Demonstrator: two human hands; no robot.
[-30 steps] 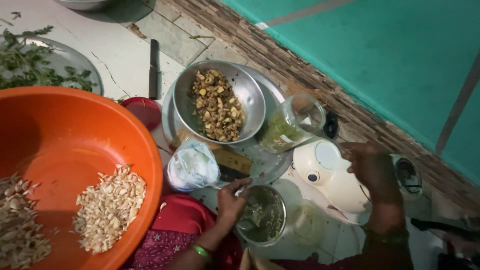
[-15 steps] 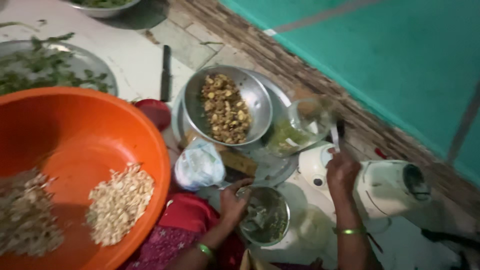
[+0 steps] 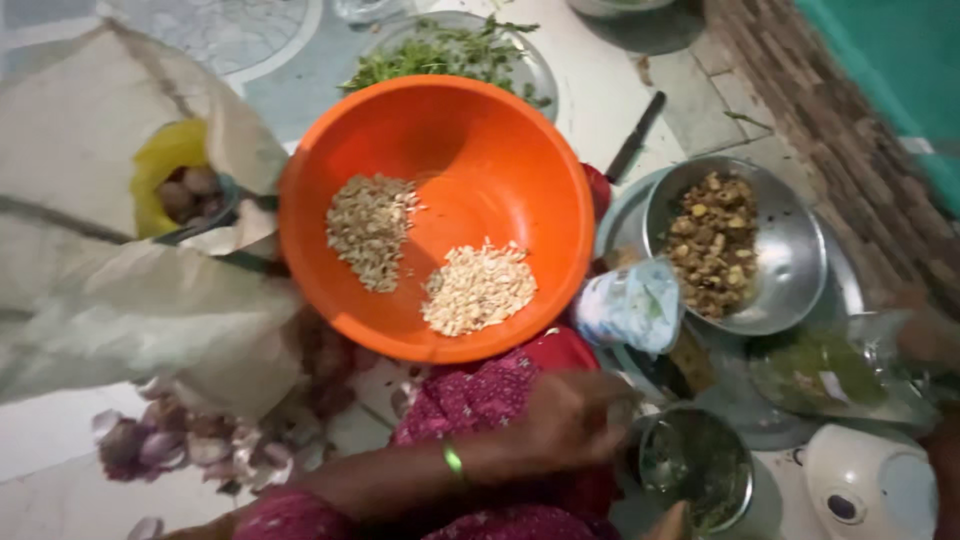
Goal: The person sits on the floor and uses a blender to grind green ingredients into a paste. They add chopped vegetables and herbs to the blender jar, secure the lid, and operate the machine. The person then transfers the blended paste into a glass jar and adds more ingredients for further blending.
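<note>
My left hand, with a green bangle on its wrist, lies over my red patterned clothing. Its fingers curl against the rim of a small steel jar that holds something green. At the right edge, my right hand is blurred and touches the end of a clear container with green contents; its grip is unclear. A big orange basin sits in the middle with a pile of pale peeled cloves and a pile of greyish seeds.
A steel bowl of brown and yellow chopped pieces stands on a steel tray. Around the basin are a knotted plastic bag, a knife, a plate of green herbs, a pale sack, onion skins and a white appliance.
The view has swung left, so the orange basin is now central. My right hand left the white appliance and reached the clear container. My left hand stays at the steel jar.
</note>
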